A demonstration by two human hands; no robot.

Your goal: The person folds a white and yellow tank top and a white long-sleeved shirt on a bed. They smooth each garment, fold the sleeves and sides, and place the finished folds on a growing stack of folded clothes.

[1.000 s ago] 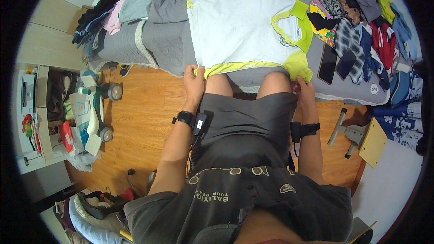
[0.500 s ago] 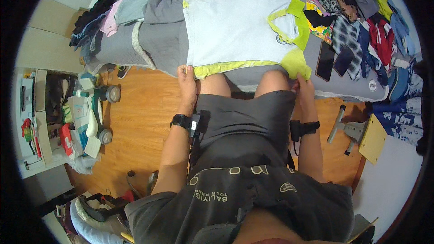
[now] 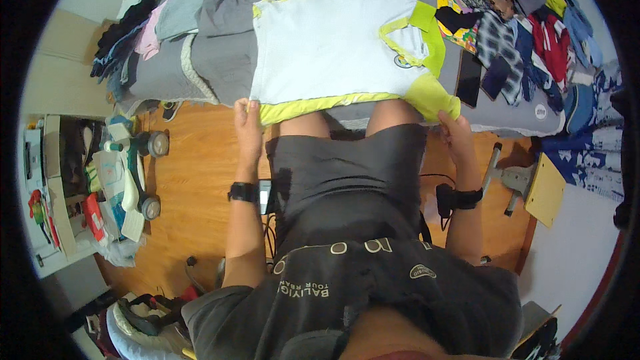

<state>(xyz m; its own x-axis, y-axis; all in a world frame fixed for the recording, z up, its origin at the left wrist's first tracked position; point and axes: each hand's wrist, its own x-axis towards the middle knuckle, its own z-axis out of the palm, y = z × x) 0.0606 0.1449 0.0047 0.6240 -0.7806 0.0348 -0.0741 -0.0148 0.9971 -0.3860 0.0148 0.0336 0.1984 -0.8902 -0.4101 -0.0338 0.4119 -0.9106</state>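
The left hand (image 3: 248, 122) pinches a white-and-lime shirt (image 3: 327, 50) by its hem corner, the right hand (image 3: 457, 136) the edge of its lime sleeve (image 3: 430, 96); the shirt lies spread across the grey-covered bed (image 3: 167, 77), between grey shorts (image 3: 230, 10) and a dark phone (image 3: 469, 81)

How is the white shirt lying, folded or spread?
Spread: the white shirt is laid out, its green collar, near sleeve and hem all showing.

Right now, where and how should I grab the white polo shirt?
From the near side, I'd pinch the bottom-hem corner at left and the lime sleeve at right. The polo shirt lies spread sideways, collar to the right, so those spots sit closest and should hold its near edge straight. The left hand and right hand are there.
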